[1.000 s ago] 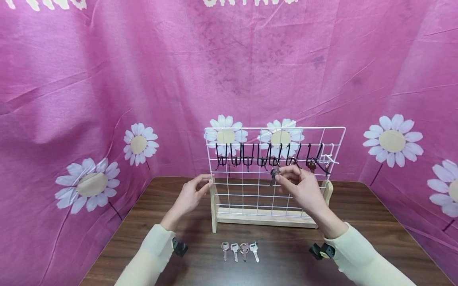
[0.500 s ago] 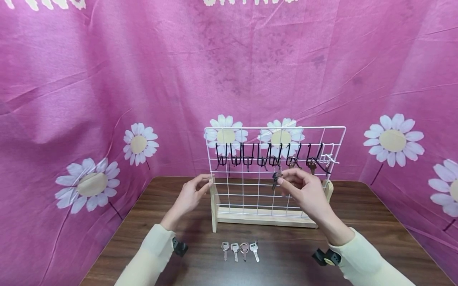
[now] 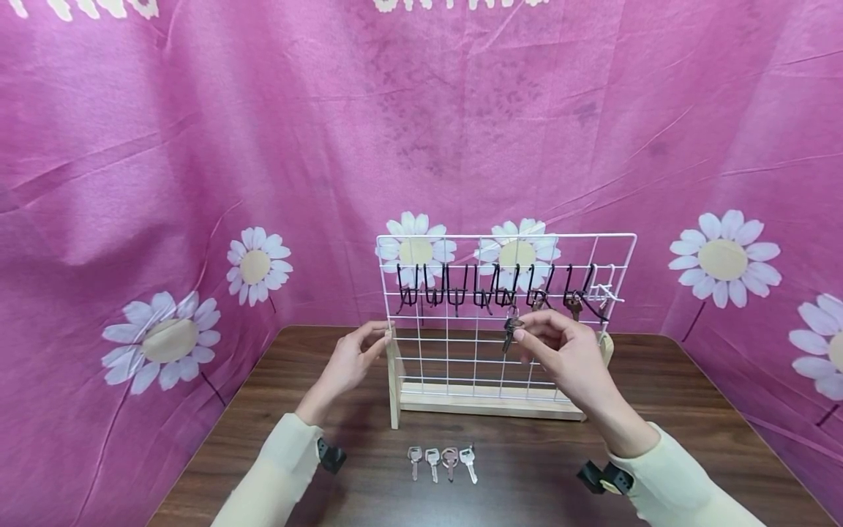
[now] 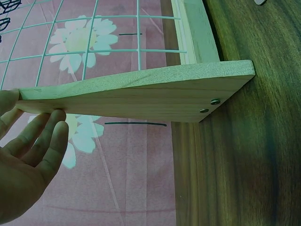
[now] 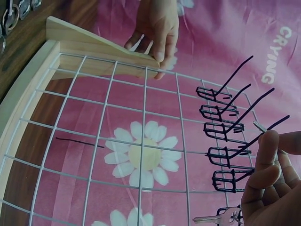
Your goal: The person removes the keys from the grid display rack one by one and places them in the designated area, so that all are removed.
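Observation:
My right hand [image 3: 568, 350] pinches a dark key [image 3: 510, 331] between thumb and fingers, just below a black hook [image 3: 506, 289] on the white wire grid rack [image 3: 461, 339]. Whether the key's ring is over that hook I cannot tell. In the right wrist view, only a small metal tip [image 5: 259, 126] shows above the fingers of that hand. My left hand [image 3: 349, 357] grips the upper end of the rack's left wooden side post [image 4: 136, 94], thumb on one face and fingers on the other. Other keys [image 3: 574, 305] hang from hooks at the right.
Several keys [image 3: 432, 462] lie in a row on the brown wooden table [image 3: 369, 498] in front of the rack. White hooks [image 3: 602, 293] sit at the grid's right end. A pink cloth [image 3: 329, 146] with daisies hangs behind and at both sides.
My right hand has moved slightly right and down with the key, a little farther from the hook. The left hand stays on the post.

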`<act>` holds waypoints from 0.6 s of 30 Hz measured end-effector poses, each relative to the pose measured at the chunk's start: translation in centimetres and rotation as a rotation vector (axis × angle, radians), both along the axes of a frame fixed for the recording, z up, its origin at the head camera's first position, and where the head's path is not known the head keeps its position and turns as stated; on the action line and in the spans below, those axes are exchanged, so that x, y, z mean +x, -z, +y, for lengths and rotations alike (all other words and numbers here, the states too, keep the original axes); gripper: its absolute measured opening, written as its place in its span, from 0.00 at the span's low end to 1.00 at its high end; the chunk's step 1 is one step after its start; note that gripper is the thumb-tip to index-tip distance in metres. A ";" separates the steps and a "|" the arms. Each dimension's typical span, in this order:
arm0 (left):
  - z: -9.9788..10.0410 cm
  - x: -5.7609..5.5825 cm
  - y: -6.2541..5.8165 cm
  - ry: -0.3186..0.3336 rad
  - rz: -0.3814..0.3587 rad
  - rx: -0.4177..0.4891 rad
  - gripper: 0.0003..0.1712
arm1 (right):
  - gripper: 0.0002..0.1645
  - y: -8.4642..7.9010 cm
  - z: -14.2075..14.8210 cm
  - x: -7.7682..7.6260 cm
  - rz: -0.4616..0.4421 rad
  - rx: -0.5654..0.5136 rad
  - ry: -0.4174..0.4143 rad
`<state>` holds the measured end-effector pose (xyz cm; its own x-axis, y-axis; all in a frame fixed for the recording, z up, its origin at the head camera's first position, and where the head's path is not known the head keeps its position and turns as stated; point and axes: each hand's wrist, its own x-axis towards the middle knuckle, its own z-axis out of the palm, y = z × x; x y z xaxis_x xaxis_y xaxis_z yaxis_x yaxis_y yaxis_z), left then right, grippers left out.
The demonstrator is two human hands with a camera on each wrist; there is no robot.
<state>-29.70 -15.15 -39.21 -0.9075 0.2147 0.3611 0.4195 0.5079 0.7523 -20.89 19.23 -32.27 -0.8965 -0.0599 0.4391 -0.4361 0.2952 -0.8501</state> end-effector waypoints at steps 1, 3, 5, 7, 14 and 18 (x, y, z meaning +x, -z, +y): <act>0.0 0.0 0.0 -0.002 -0.001 -0.002 0.18 | 0.14 0.0 0.0 0.1 0.000 -0.001 -0.001; 0.0 0.0 0.0 -0.004 -0.001 -0.006 0.18 | 0.14 -0.1 -0.1 0.2 0.003 -0.005 -0.005; 0.0 0.0 -0.1 -0.005 -0.002 -0.006 0.18 | 0.13 -0.2 -0.1 0.3 0.002 -0.001 -0.004; 0.0 0.1 -0.1 -0.004 -0.001 -0.006 0.18 | 0.13 -0.3 -0.2 0.3 0.000 0.005 -0.003; 0.1 0.1 -0.1 -0.001 -0.008 0.010 0.18 | 0.12 -0.1 -0.2 0.5 -0.027 0.050 -0.009; 0.1 0.1 -0.1 -0.002 -0.005 0.009 0.17 | 0.13 0.2 -0.2 0.5 -0.043 0.063 -0.019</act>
